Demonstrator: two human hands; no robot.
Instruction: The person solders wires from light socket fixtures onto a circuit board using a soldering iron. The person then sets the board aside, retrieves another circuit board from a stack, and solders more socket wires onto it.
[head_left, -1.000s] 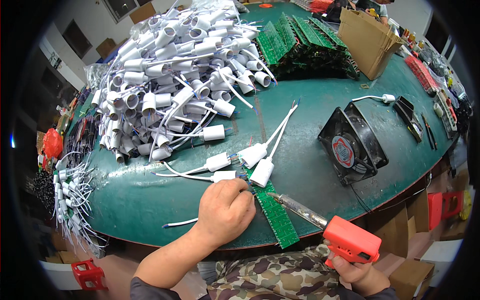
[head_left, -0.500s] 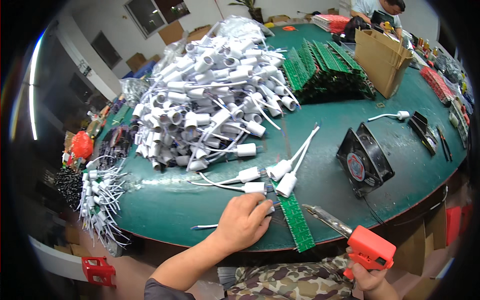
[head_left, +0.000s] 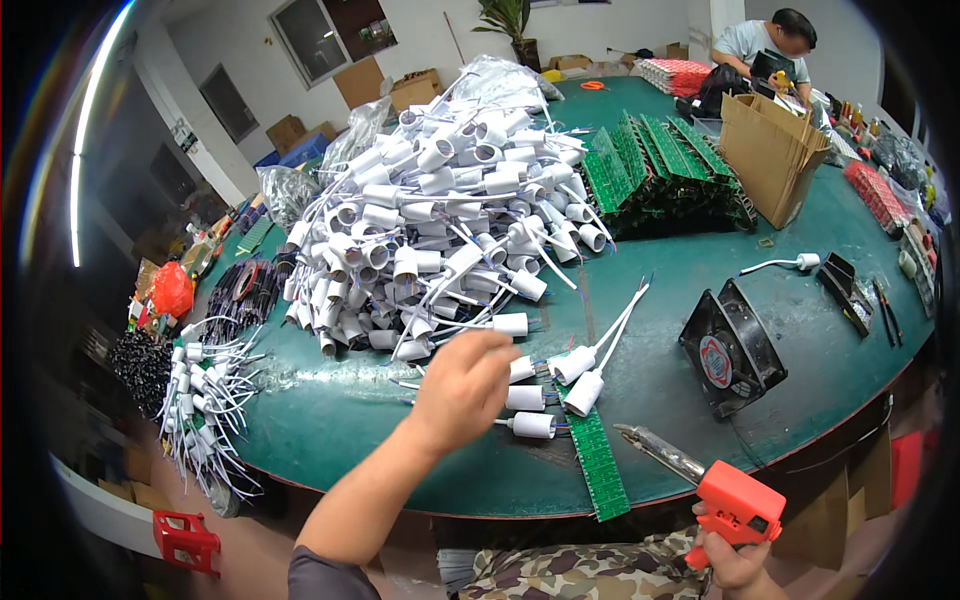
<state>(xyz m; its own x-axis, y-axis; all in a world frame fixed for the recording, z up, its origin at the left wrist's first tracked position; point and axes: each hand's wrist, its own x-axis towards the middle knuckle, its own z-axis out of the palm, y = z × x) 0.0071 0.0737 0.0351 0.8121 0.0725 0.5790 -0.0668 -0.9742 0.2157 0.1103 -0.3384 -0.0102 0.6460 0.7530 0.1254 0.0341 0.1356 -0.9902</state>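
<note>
Right grip [head_left: 735, 560]: wrapped around the red soldering iron [head_left: 738, 500], its tip pointing forward and left
Left grip [head_left: 465, 388]: fingers bent, near the socket pile [head_left: 450, 205]; cannot tell whether it holds anything
Left forearm [head_left: 368, 490]: slants forward and rightward
Circuit board [head_left: 600, 465]: green strip on the tabletop [head_left: 330, 425], between both hands
White sockets [head_left: 525, 398]: along the strip's left side

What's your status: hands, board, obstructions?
Left hand above table, hold unclear. Right hand grips soldering iron, tip beside board. Two sockets over board's far end.
</note>
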